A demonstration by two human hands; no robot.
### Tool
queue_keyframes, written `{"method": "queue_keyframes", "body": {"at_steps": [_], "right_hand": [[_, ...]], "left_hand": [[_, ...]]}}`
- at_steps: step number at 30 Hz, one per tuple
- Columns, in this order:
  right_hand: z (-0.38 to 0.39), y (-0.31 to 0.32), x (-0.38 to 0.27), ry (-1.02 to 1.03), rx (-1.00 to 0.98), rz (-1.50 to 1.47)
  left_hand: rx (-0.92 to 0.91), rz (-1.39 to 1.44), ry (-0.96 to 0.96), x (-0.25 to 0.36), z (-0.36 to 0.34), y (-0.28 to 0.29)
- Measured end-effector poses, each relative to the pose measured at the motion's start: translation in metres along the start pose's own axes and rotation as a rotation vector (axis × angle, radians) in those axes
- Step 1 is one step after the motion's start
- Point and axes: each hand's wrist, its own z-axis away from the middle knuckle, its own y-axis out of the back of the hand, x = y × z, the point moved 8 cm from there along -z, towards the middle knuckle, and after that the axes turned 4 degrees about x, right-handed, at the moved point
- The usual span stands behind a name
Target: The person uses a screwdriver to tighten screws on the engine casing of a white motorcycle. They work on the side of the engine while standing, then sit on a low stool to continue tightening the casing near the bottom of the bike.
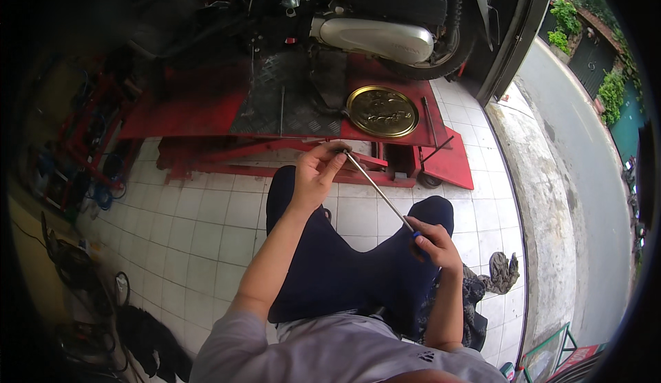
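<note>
My right hand (436, 245) is wrapped round the blue handle of a long screwdriver (379, 191) above my right thigh. Its thin metal shaft slants up and left to my left hand (319, 171). There the thumb and forefinger are pinched together at the shaft's tip, on something small and dark that I cannot make out. Just beyond, on the red lift table, a round gold-rimmed tray (382, 87) holds small dark parts, too small to tell apart.
A motorcycle with a silver cover (377, 39) stands on the red lift table (200, 100). Long thin tools (429, 122) lie on it right of the tray. A crumpled rag (503, 273) is on the tiled floor at right. Black gear and cables sit at left; a road runs outside at right.
</note>
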Motion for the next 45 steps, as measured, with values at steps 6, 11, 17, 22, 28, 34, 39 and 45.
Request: {"method": "queue_keyframes", "body": {"at_steps": [6, 11, 17, 22, 28, 34, 39, 45], "right_hand": [[0.009, 0.016, -0.017, -0.059, 0.022, 0.101], [0.0, 0.026, -0.018, -0.043, 0.088, 0.12], [-0.039, 0.049, -0.014, -0.106, 0.131, 0.24], [-0.096, 0.083, -0.045, -0.052, 0.174, 0.57], [-0.184, 0.107, -0.101, 0.109, 0.254, 0.963], [-0.23, 0.122, -0.14, 0.391, 0.596, 0.663], [-0.223, 0.104, -0.133, 0.728, 0.865, 0.634], [-0.251, 0.053, -0.119, 0.72, 0.777, 0.793]], "left_hand": [[-0.157, -0.043, 0.032, 0.014, 0.001, -0.004], [-0.183, 0.035, 0.018, 0.005, -0.017, -0.007], [-0.252, -0.007, 0.036, -0.015, -0.065, -0.006], [-0.336, -0.01, 0.131, -0.029, -0.129, -0.002], [-0.43, 0.106, 0.178, -0.042, -0.227, 0.012], [-0.196, 0.876, 0.41, -0.089, -0.306, 0.01], [-0.025, 1.205, 0.514, -0.11, -0.34, -0.025], [0.044, 1.151, 0.469, -0.125, -0.352, -0.033]]}}
